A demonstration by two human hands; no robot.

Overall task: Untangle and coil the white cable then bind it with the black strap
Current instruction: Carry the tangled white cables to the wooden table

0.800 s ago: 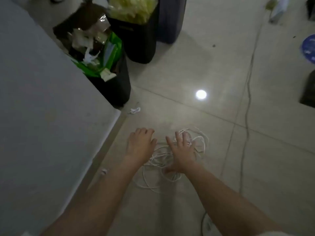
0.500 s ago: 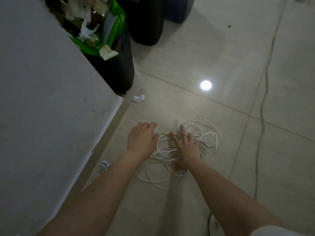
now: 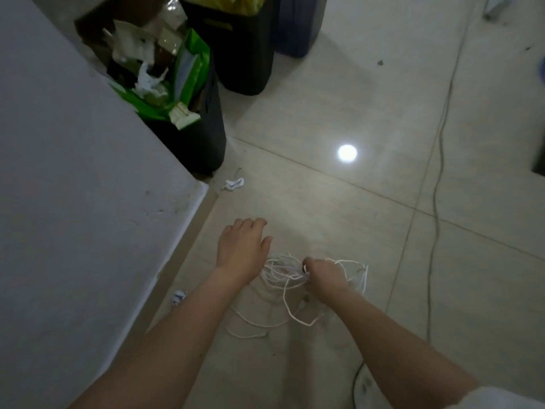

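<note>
Currently: Tangled Cable Being Gathered on the Floor

Presently, the white cable (image 3: 283,290) is being found in a loose tangle on the tiled floor (image 3: 368,84), just beside the grey mattress edge (image 3: 88,202). A bunch of strands is being gripped by the right hand (image 3: 323,276), whose fingers are being held closed around the middle of the tangle. The left hand (image 3: 243,249) is being held apart and flat, fingers spread, touching the tangle's left side without gripping anything.

Untangling is being judged as barely begun; several loops are being left trailing toward the person. For this step to be done well, a free end is being recommended as the starting point, with loops being drawn out one at a time rather than pulled as a bunch, since knots are likely to be tightened by a hard tug. The black strap is not being seen in view.

Regarding markings, no brand, label or legible writing is being made out on the cable or on the black bins (image 3: 244,54); green packaging (image 3: 191,69) in one bin is being shown too blurred to read.
</note>
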